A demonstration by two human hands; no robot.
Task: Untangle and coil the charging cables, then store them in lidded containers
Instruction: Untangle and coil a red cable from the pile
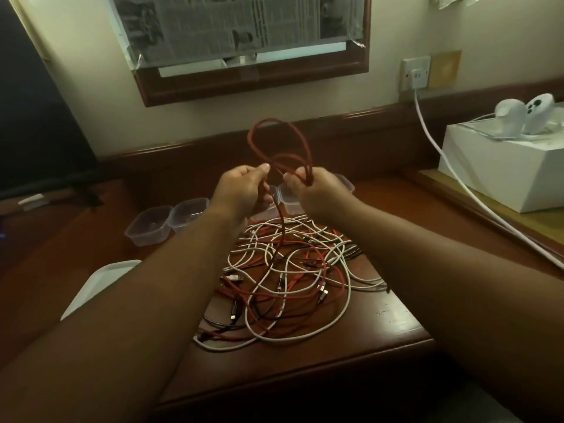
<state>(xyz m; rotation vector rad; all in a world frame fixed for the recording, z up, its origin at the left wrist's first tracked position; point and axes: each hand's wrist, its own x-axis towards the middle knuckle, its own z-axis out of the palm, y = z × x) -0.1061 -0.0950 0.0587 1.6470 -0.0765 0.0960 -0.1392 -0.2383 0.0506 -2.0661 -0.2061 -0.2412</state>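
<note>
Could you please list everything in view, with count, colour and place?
Red cable: one, red, looped above the table, held in both hands, tail running down into the pile.
Cable pile: count unclear, white, red and black, tangled on the table centre.
Containers: at least four, clear, in a row behind the pile, partly hidden by the hands.
Lid: one visible, white, table's left.
Table: one, dark wood.
Box: one, white, far right.
Controllers: two, white, on the box.
Socket: one, white, wall, white lead plugged in.
Left hand: pinches the red cable.
Right hand: grips the loops.
</note>
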